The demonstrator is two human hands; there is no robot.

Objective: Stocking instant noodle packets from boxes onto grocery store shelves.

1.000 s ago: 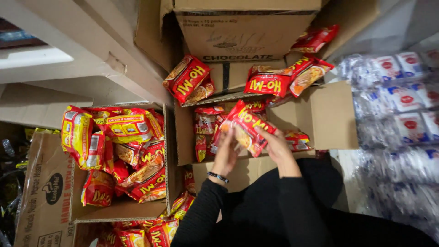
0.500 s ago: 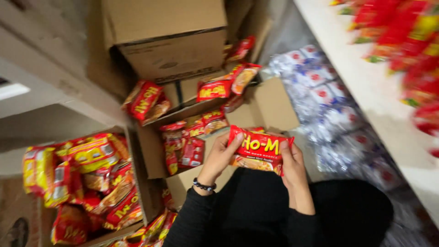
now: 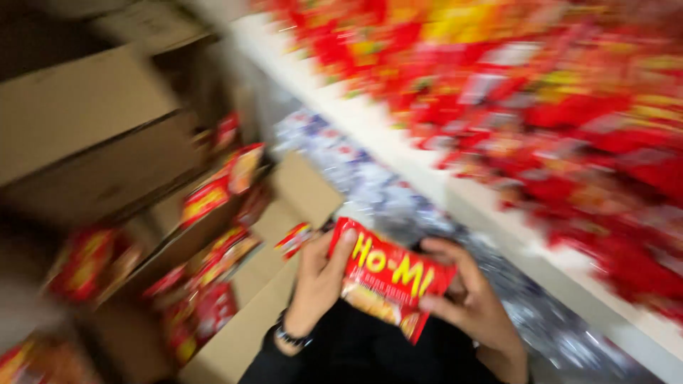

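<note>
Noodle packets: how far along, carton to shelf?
Done: the white shelf already carries many red packets. In hand: the left hand and right hand both grip one red noodle packet. Left: more packets sit in the open carton; blur hides how many.

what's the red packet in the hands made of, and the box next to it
The red packet looks like thin glossy plastic film: it creases between the left hand and right hand. The open box looks like matte brown corrugated cardboard, with stiff flat flaps, though the picture is blurred.
</note>
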